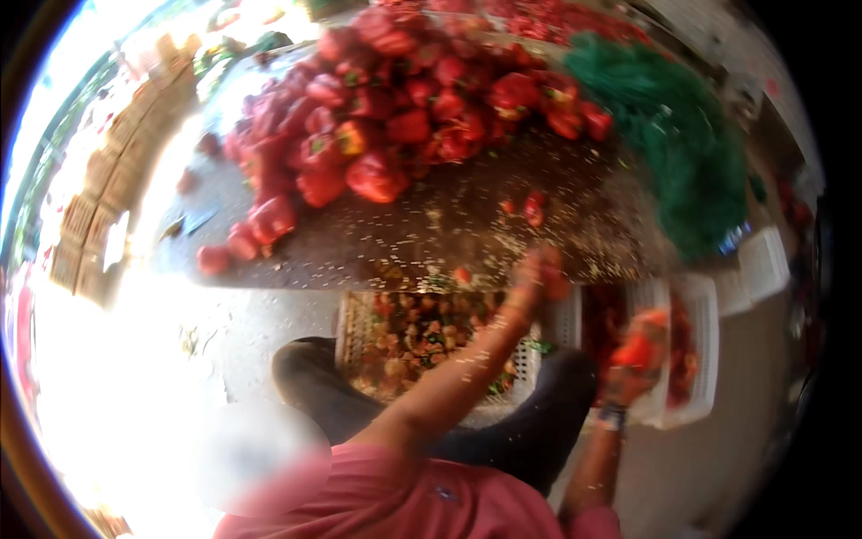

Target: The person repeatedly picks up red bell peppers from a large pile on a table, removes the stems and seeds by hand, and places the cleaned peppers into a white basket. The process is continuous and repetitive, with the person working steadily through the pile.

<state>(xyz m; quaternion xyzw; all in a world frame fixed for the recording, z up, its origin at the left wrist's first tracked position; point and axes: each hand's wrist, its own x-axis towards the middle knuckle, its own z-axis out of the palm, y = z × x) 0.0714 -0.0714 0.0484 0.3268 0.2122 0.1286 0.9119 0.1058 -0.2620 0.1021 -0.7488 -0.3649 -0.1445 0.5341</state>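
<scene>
My left hand (535,276), blurred, is at the near edge of a seed-strewn table (431,222), with a red pepper piece (556,283) against its fingers; whether it grips the piece is unclear. My right hand (630,377) holds a bright red pepper (636,350) above white plastic crates (704,404) at the right, which hold red pepper pieces. A large heap of red bell peppers (411,94) covers the far part of the table. Small red pieces (534,209) lie beyond my left hand. Between my knees a crate (347,337) holds pepper cores and trimmings (424,337).
A green mesh net (680,148) is bunched at the table's right end. Wooden crates (101,175) stand in a row at the far left. Another white container (764,263) is at the right. A blue-handled object (196,219) lies on the table's left part.
</scene>
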